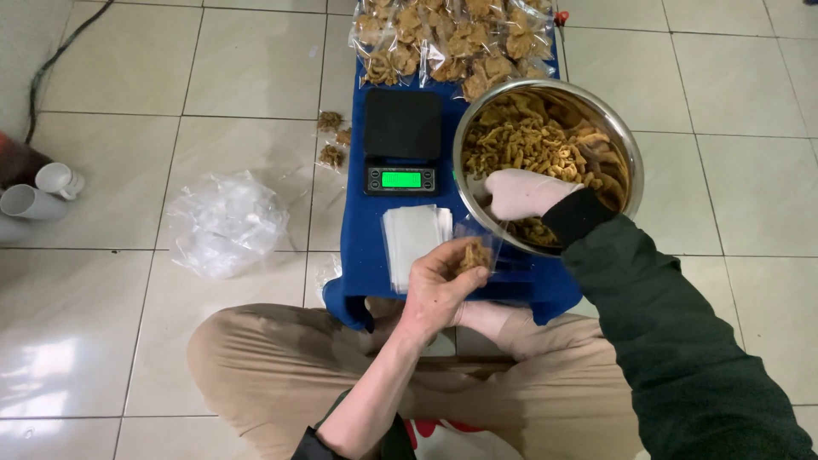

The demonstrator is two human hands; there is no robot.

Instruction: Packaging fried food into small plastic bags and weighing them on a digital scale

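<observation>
Steel bowl [615,128] of fried snack pieces [532,140] sits right of the small clear bag [477,254]; left hand [439,290] pinches that bag, gloved right hand [521,193] curls onto pieces inside, so it's nearer.

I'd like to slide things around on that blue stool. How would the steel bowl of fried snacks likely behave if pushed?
The steel bowl probably slides easily: smooth metal on the blue stool. It overhangs the stool's right edge, so a push rightward could tip it. The snacks look dry and airy, so it is likely light for its size; the gloved right hand inside adds some steadiness.
</observation>
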